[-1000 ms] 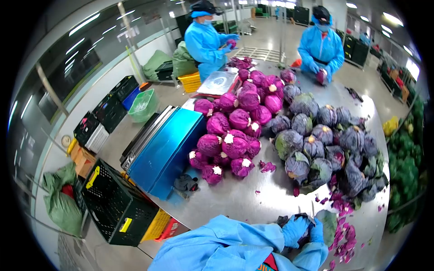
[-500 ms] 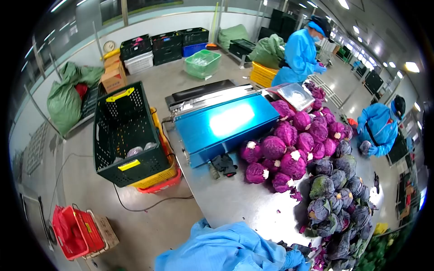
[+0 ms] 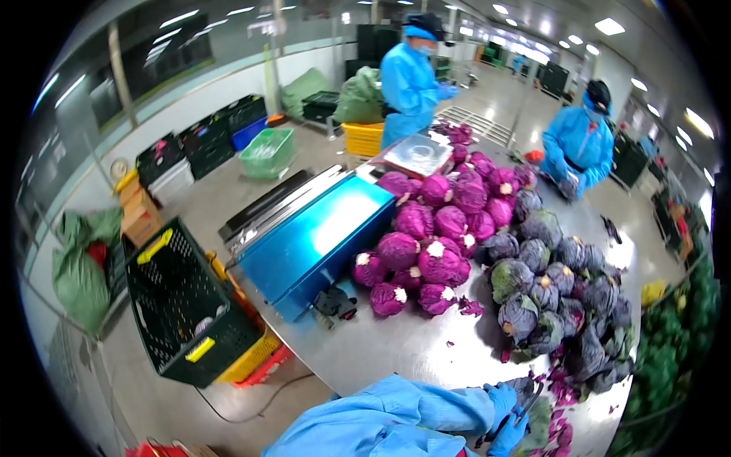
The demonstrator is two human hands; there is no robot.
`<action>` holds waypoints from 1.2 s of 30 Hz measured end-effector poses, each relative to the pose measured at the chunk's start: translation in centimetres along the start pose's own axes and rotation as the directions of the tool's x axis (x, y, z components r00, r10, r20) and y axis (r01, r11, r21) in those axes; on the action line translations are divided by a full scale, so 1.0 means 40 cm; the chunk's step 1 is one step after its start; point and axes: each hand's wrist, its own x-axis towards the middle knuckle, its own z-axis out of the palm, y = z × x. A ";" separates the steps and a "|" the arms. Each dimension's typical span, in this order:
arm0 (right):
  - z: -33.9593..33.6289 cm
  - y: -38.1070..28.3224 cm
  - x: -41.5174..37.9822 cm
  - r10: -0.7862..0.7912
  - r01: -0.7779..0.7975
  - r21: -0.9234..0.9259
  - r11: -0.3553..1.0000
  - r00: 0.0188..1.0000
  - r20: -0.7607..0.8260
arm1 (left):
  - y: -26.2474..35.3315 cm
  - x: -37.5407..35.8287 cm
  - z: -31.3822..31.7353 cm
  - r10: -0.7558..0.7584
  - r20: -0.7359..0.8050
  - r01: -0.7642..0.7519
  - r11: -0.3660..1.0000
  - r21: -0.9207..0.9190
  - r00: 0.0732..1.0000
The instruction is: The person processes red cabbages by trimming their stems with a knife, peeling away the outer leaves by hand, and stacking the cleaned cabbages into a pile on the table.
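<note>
My left hand (image 3: 499, 401), in a blue glove, reaches across the steel table and is closed on a dark-leaved red cabbage (image 3: 522, 386), partly hidden by the fingers. Just below it my right hand (image 3: 509, 436), also gloved, is closed round a knife (image 3: 531, 401), its blade slanting up beside the cabbage. Loose green and purple leaves (image 3: 562, 436) lie to the right of both hands. Beyond them is a heap of untrimmed dark cabbages (image 3: 544, 291). Peeled, bright purple cabbages (image 3: 439, 260) are piled to its left.
A blue-topped machine (image 3: 316, 240) and a scale (image 3: 419, 154) stand on the steel table (image 3: 388, 346). Left of it is a dark green crate (image 3: 179, 305) on yellow and red ones. Two co-workers (image 3: 407, 80) in blue gowns stand beyond; the right-hand one (image 3: 582, 145) handles a cabbage.
My view has swung right, so everything sits further left. Both hands now show with the cabbage and knife; before, only one glove was visible at the bottom edge.
</note>
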 end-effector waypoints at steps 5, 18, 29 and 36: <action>0.004 -0.038 0.004 0.113 -0.113 -0.193 0.975 0.994 -0.009 | -0.003 -0.013 0.000 -0.045 0.030 0.045 0.999 0.016 0.999; 0.080 0.112 0.055 0.109 -0.044 -0.443 0.895 0.987 0.122 | -0.074 -0.098 0.013 0.044 -0.234 -0.061 0.996 -0.067 0.971; -0.226 -0.112 -0.028 0.414 -0.423 0.011 0.906 0.892 0.180 | -0.065 -0.029 -0.005 -0.110 0.014 0.111 0.989 -0.094 0.994; -0.135 -0.133 -0.145 0.287 -0.231 -0.208 0.950 0.908 0.306 | -0.081 -0.009 0.030 -0.146 0.047 0.147 0.989 -0.017 0.988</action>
